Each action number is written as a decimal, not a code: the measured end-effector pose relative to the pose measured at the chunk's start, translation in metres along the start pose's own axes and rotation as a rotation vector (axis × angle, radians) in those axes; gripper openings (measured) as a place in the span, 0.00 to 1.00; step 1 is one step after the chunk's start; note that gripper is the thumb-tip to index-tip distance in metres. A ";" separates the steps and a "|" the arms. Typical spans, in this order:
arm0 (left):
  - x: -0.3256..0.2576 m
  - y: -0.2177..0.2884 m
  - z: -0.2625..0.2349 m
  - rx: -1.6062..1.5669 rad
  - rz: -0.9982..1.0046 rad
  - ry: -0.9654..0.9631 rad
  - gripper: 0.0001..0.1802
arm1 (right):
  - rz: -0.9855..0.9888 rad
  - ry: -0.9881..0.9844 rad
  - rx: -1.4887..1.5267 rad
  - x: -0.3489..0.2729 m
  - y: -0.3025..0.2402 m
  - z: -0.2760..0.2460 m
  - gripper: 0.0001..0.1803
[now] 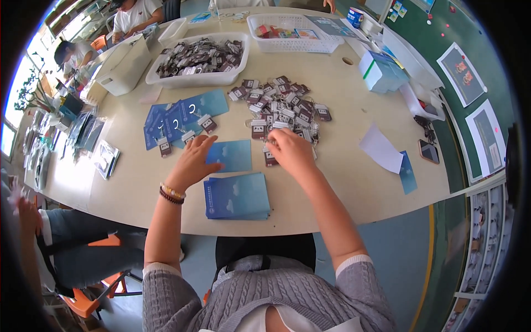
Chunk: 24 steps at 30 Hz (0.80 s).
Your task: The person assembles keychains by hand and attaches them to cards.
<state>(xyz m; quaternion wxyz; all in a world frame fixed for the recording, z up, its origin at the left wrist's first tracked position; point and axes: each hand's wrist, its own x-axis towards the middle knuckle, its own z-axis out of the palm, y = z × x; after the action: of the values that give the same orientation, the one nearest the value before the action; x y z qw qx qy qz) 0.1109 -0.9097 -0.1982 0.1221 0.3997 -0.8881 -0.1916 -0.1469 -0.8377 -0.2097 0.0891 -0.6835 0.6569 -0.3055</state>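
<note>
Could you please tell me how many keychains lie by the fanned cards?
3: a lower left keychain, a middle keychain near the left hand, an upper right keychain; more may be hidden.

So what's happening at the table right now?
A person is handling blue cards and keychains. The left hand is open over a single blue card, thumb at its edge. The right hand has its fingers at the near side of a loose keychain pile; whether it grips one is unclear. A card stack lies closer in, and overlapping cards with keychains lie to the left.
</note>
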 end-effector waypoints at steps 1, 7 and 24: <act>0.006 -0.001 -0.004 0.001 0.000 -0.001 0.38 | -0.017 -0.068 -0.138 0.010 -0.002 0.003 0.12; 0.026 -0.006 -0.017 0.300 -0.010 -0.267 0.48 | 0.047 -0.399 -0.289 0.041 0.009 0.010 0.17; 0.005 -0.018 -0.029 0.168 -0.003 -0.303 0.32 | 0.034 -0.222 0.630 0.018 0.001 -0.036 0.08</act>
<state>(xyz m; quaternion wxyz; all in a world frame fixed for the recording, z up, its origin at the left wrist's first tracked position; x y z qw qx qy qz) 0.1301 -0.9316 -0.1800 -0.0471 0.3764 -0.9086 -0.1750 -0.1675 -0.8452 -0.1759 0.3721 -0.6402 0.5280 -0.4158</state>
